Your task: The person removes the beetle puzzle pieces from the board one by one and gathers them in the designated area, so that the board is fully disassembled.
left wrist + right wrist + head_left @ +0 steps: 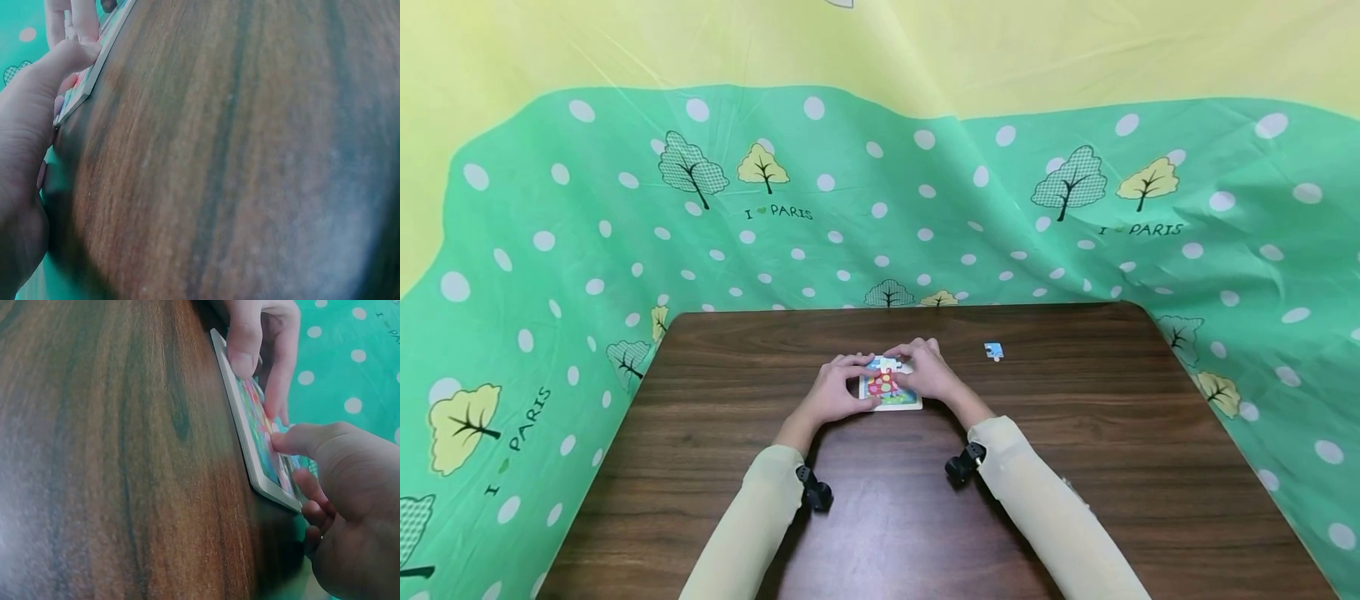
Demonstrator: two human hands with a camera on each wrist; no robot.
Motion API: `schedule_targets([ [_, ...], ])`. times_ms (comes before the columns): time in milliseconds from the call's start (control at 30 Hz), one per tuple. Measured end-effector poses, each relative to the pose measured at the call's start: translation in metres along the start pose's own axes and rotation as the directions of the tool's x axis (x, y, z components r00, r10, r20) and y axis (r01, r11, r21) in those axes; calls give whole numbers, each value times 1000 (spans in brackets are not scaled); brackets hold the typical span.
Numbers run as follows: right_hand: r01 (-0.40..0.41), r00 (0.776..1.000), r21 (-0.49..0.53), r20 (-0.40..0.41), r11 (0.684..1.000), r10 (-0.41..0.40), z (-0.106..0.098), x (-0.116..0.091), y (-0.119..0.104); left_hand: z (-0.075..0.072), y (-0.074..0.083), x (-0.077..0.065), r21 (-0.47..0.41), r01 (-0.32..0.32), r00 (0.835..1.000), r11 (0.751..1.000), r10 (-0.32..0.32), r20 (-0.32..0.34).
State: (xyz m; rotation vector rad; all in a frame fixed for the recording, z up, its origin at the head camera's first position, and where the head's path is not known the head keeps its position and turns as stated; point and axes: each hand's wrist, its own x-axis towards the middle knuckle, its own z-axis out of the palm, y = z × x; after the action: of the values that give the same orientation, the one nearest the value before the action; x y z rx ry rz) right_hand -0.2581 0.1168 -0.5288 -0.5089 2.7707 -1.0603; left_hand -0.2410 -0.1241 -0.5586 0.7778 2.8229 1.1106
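A small jigsaw puzzle (pixel 897 400) in a white-edged tray lies flat on the table, its picture red, green and blue. My left hand (pixel 835 390) grips its left side, thumb at the near corner and fingers reaching over the top. On the right side, my right hand (pixel 928 372) holds the puzzle, its thumb (pixel 294 439) pressing the picture and other fingers curled at the tray's edge. Both hands cover part of the picture. In the left wrist view the tray's edge (pixel 94 75) shows beside the left thumb. A loose blue puzzle piece (pixel 993 351) lies apart, right of the hands.
The dark wooden table (pixel 895 517) extends on all sides of the puzzle. Behind it and at its sides hangs a green and yellow cloth (pixel 850 175) with white dots and trees. Black wrist cameras (pixel 815 490) sit on both light sleeves (pixel 1037 492).
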Motion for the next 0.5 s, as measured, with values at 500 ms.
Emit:
schedule_targets([
  [500, 17, 999, 40, 31, 999, -18, -4, 1, 6, 0, 2, -1, -10, 18, 1000, 1000, -18, 5],
])
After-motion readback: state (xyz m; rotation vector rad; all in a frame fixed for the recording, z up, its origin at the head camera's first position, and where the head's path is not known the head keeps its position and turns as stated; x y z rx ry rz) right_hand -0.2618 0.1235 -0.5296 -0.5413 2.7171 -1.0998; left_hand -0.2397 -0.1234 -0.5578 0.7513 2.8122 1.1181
